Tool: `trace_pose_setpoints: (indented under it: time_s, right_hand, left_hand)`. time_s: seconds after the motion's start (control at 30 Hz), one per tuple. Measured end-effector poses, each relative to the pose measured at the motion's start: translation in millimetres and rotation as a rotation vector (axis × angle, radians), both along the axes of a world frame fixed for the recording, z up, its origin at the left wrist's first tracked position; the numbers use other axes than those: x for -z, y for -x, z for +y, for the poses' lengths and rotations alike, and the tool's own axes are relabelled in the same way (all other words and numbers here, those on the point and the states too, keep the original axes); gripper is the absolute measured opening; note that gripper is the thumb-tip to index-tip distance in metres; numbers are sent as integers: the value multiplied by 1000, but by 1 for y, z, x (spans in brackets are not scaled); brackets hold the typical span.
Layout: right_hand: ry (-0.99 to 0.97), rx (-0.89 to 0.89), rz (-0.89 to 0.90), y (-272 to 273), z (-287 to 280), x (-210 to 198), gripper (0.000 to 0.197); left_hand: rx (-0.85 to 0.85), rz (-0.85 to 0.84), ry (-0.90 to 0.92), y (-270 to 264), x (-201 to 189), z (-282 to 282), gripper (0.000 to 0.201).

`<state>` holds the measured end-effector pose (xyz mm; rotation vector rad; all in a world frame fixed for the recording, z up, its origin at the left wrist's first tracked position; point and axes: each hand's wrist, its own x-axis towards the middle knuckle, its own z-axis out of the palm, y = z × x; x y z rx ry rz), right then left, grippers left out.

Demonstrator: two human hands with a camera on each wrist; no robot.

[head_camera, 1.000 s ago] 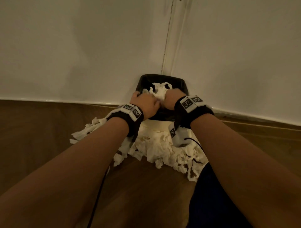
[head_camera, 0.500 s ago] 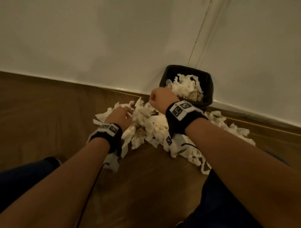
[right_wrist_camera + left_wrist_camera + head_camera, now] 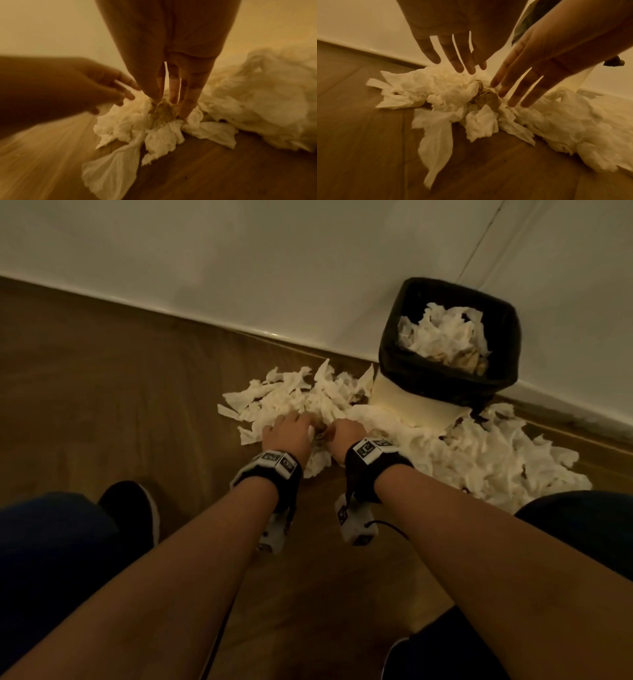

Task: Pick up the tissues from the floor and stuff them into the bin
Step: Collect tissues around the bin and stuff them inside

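A heap of crumpled white tissues (image 3: pixel 301 398) lies on the wooden floor left of the bin, and a larger heap (image 3: pixel 496 460) spreads in front of it to the right. The bin (image 3: pixel 400 364), cream with a black liner, stands against the wall and holds tissues (image 3: pixel 445 337) up near its rim. My left hand (image 3: pixel 289 433) hovers with straight, spread fingers (image 3: pixel 453 59) just over the left heap. My right hand (image 3: pixel 347 433) reaches in beside it, its straight fingers (image 3: pixel 187 94) touching a brownish tissue (image 3: pixel 488 100) in the heap. Neither hand holds anything.
A white wall with a skirting board (image 3: pixel 239 326) runs behind the heap and the bin. My knees in dark blue trousers (image 3: pixel 51 542) and a black shoe (image 3: pixel 137 508) are at the near left; the other knee (image 3: pixel 582 525) is at the right. Bare wooden floor (image 3: pixel 102 405) lies to the left.
Both hands left the bin's opening and came down to the floor heap left of the bin. The left went first, the right followed. My view swung left and down.
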<state>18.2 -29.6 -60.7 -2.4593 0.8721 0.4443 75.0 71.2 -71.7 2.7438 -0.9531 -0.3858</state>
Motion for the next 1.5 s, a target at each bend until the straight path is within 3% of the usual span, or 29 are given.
trace_pose_setpoints:
  time_s: [0.27,0.37,0.47,0.67,0.73,0.87,0.97,1.07,1.17,1.3,1.5]
  right_hand:
    - [-6,28,-51,5,8,34,46]
    - [55,-49,-48,5,12,39,43]
    - [15,9,-32,10,14,43,48]
    - [-9,36,-10,20,16,47,43]
    - [-65,105,-66,25,14,47,37]
    - [-204,411,-263,33,6,47,28]
    - [-458,580,-449,40,4,44,30]
    - [-690,733,-567,45,6,38,35]
    - [-1073,978,-651,50,7,30,37]
    - [-1213,929,-666,58,0,12,44]
    - [-1258,856,-772,58,4,-19,45]
  left_hand:
    - [218,-9,-202,-22,9,-32,48]
    - [214,-11,-267,-26,18,-32,39]
    - [198,34,-289,-29,26,-27,35]
    - [191,107,-224,-31,34,-20,2]
    - [96,173,-116,-31,34,-19,9]
    - [-167,372,285,-30,34,-8,29]
    - [-380,502,540,-29,28,6,30]
    - [-490,674,727,-27,21,17,36]
    - [-568,794,870,-25,12,25,26]
    - [-597,1110,1093,-19,-2,33,34]
    - [-551,1249,1134,-10,-24,32,40]
